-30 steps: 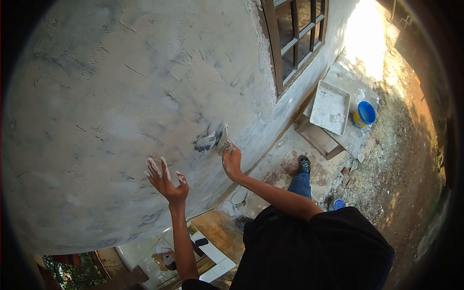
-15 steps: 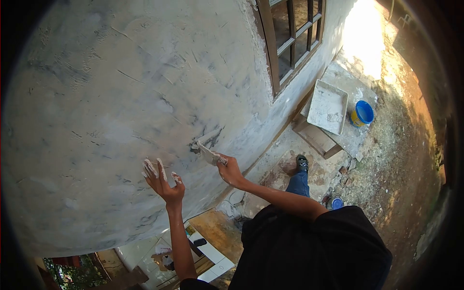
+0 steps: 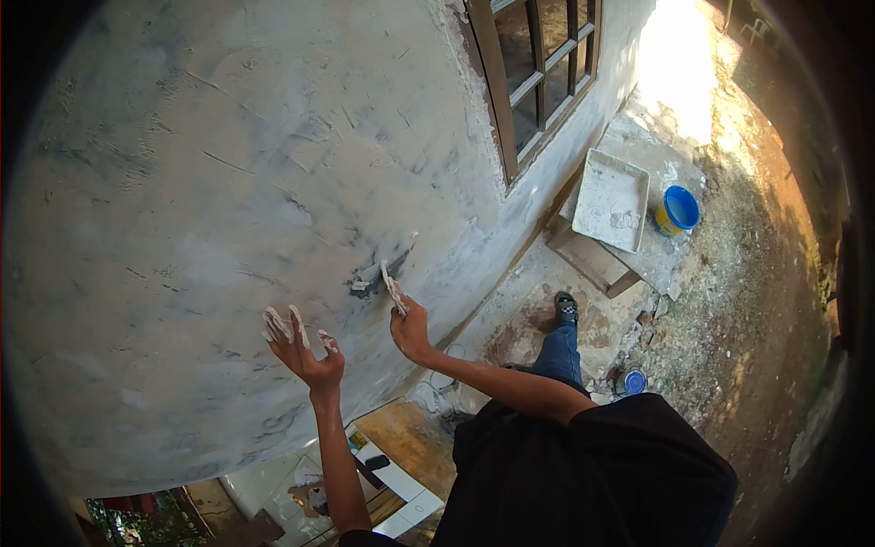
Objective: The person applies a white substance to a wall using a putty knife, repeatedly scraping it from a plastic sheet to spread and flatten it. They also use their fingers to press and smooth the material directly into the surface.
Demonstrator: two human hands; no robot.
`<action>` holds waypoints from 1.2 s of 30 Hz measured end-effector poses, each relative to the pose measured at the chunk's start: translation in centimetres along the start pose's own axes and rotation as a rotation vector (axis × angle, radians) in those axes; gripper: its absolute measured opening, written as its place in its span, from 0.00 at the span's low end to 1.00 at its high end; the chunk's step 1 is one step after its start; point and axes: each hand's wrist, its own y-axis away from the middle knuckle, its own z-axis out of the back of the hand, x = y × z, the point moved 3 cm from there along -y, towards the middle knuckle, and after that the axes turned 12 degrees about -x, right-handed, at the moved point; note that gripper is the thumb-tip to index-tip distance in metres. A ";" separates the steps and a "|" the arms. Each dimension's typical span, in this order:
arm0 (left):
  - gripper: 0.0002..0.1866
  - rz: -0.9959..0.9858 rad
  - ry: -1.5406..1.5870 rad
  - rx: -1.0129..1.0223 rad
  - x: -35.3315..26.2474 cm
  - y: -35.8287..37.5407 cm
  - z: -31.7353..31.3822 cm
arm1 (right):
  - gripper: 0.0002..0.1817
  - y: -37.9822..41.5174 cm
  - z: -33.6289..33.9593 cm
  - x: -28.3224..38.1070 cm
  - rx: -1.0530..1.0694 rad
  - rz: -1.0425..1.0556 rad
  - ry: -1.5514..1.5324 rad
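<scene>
My right hand [image 3: 410, 331] grips a putty knife [image 3: 392, 284], its blade coated in pale filler and seen nearly edge-on. The blade's tip is right at a dark rough patch [image 3: 367, 277] on the wall [image 3: 228, 228], where a fresh streak of filler shows. To the left, my left hand [image 3: 310, 357] is raised close to the wall surface with fingers spread. Thick white filler covers its fingertips. Grey-beige patches and scratch marks run all over the wall.
A brown-framed window [image 3: 538, 82] is set in the wall at upper right. On a low table [image 3: 663, 257] rest a filler-smeared tray [image 3: 612, 201] and a blue-and-yellow bucket [image 3: 676, 211]. A blue lid-like round [image 3: 635, 382] lies on the ground. White tiles [image 3: 401, 483] are below left.
My right hand has shifted slightly left and turned the putty knife more upright, leaving a filler streak on the dark patch. My left hand stays nearly in place.
</scene>
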 end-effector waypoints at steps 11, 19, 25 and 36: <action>0.30 -0.032 -0.003 -0.002 -0.3 -0.9 0.0 | 0.21 -7.0 5.8 -0.8 -0.028 -0.334 -0.163; 0.30 -0.018 -0.016 0.009 -0.2 -0.3 0.2 | 0.10 -5.1 0.6 -1.7 -0.149 0.101 0.092; 0.29 -0.002 0.000 0.029 0.3 0.6 -0.2 | 0.18 2.7 -1.9 0.0 0.006 0.081 0.105; 0.30 0.000 0.033 0.006 -0.9 0.4 -0.1 | 0.21 -6.0 3.4 -0.8 -0.008 -0.069 0.025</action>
